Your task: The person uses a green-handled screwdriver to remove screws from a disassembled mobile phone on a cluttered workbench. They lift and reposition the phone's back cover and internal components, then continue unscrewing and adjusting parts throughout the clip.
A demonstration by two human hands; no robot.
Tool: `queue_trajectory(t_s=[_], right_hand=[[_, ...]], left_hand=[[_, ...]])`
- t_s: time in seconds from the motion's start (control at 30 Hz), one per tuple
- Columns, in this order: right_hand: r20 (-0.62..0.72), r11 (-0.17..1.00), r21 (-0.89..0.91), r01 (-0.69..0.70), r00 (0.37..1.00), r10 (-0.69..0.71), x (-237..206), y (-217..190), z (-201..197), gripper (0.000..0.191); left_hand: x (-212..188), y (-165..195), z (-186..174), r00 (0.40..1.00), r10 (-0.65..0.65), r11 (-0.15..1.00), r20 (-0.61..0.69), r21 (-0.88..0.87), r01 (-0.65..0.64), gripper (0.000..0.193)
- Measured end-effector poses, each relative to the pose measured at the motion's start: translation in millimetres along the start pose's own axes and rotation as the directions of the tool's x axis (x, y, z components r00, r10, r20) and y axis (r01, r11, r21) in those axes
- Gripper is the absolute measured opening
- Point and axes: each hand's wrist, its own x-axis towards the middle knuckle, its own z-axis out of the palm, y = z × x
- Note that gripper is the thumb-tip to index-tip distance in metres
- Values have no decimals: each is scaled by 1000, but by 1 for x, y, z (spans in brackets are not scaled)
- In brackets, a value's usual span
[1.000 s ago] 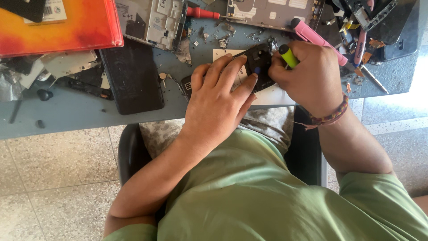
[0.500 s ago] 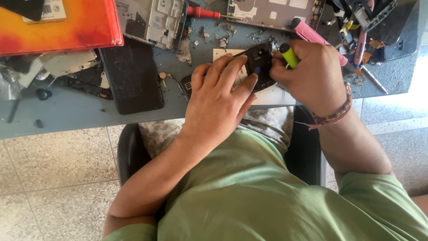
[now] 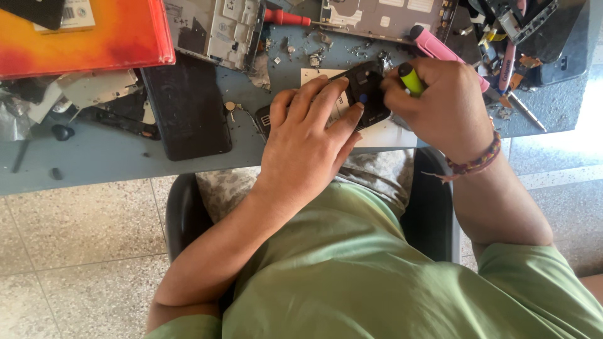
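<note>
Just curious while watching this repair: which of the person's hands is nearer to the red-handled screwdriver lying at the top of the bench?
Left. The left hand lies just below the red-handled screwdriver; the right hand is further off to its right.

Under the left hand point(image 3: 308, 141), the black plastic phone frame point(image 3: 367, 94) looks matt; the yellow-green screwdriver handle point(image 3: 411, 79) seems smooth plastic.

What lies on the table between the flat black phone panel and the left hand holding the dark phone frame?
In the head view, between the black phone panel and the left hand lies a small metal screw-like part on the bare grey table.
</note>
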Motion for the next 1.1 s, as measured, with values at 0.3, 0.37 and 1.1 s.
queue_trajectory(t_s=[0.3, 0.37, 1.1], right_hand=[[80, 988, -92, -126, 988, 133, 8, 2, -7, 25], [87, 991, -105, -82, 992, 92, 10, 4, -7, 24], [150, 996, -60, -62, 986, 71, 9, -9, -13, 31]], left_hand=[[0, -1, -1, 1000, -2, 1000, -13, -2, 2, 34], [0, -1, -2, 1000, -2, 1000, -13, -3, 2, 35], [-2, -4, -1, 1000, 3, 1000, -14, -9, -3, 35]])
